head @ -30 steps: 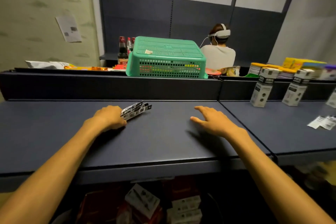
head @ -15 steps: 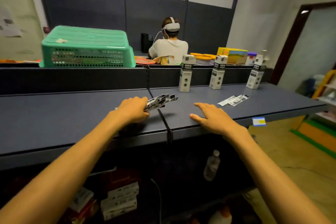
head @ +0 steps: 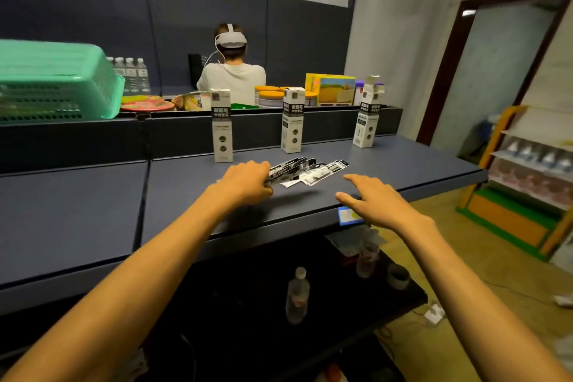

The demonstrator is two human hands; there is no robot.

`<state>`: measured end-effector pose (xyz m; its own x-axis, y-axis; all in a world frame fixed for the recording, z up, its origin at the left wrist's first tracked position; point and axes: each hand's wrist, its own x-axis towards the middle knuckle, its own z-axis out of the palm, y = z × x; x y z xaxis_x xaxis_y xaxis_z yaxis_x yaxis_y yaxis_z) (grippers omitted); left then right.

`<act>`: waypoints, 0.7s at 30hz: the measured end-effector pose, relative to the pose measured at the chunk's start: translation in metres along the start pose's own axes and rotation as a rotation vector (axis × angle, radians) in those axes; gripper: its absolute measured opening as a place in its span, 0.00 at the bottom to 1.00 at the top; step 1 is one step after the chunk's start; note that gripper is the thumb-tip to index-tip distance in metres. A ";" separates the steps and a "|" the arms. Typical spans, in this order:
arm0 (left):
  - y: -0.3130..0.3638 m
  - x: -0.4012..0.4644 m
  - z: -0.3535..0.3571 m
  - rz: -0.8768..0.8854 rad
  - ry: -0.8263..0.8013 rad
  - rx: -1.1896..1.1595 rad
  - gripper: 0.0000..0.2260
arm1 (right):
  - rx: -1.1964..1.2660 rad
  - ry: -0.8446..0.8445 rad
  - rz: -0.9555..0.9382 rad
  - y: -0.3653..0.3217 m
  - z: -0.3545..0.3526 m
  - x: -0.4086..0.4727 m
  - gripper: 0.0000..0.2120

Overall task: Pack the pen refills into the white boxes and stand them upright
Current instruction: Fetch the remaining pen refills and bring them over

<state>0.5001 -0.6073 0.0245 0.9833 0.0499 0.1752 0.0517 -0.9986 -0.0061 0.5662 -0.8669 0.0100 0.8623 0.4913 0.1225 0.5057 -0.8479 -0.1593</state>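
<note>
Hands have moved right along the shelf (head: 93,205): right hand (head: 373,200) spread and holding nothing, left hand (head: 248,178) gripping a bundle of pen refills (head: 286,169), now beside loose refill packets (head: 322,172); behind, three white boxes (head: 222,130) stand upright, ready for packing

Green basket (head: 52,80) sitting upside down at 10 o'clock, water bottles (head: 131,74) just beside it; headset-wearing person (head: 231,71) sitting at 12; yellow box (head: 331,88) standing at 1; bottle (head: 297,295) standing below at 6.

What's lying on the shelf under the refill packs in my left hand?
More flat refill packets lie on the dark shelf, partly beneath the held refill packs in the left hand. Anything fully covered is hidden.
</note>
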 end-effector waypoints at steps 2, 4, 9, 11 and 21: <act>0.013 0.030 0.006 -0.012 0.005 -0.005 0.10 | -0.002 0.006 0.004 0.023 -0.002 0.020 0.31; 0.024 0.062 0.011 -0.029 -0.015 -0.026 0.10 | -0.004 0.015 0.013 0.044 -0.006 0.044 0.31; 0.048 0.140 0.022 -0.040 -0.142 -0.178 0.15 | -0.007 0.025 0.040 0.090 -0.022 0.112 0.31; 0.058 0.162 0.027 -0.022 -0.173 -0.199 0.15 | 0.024 0.039 0.049 0.106 -0.025 0.136 0.31; 0.108 0.203 0.064 0.010 0.012 -0.075 0.15 | 0.116 0.065 -0.002 0.162 -0.025 0.209 0.29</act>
<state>0.7167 -0.7043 -0.0035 0.9815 0.0397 0.1871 0.0278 -0.9974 0.0659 0.8278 -0.9066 0.0341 0.8597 0.4760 0.1852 0.5103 -0.8161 -0.2713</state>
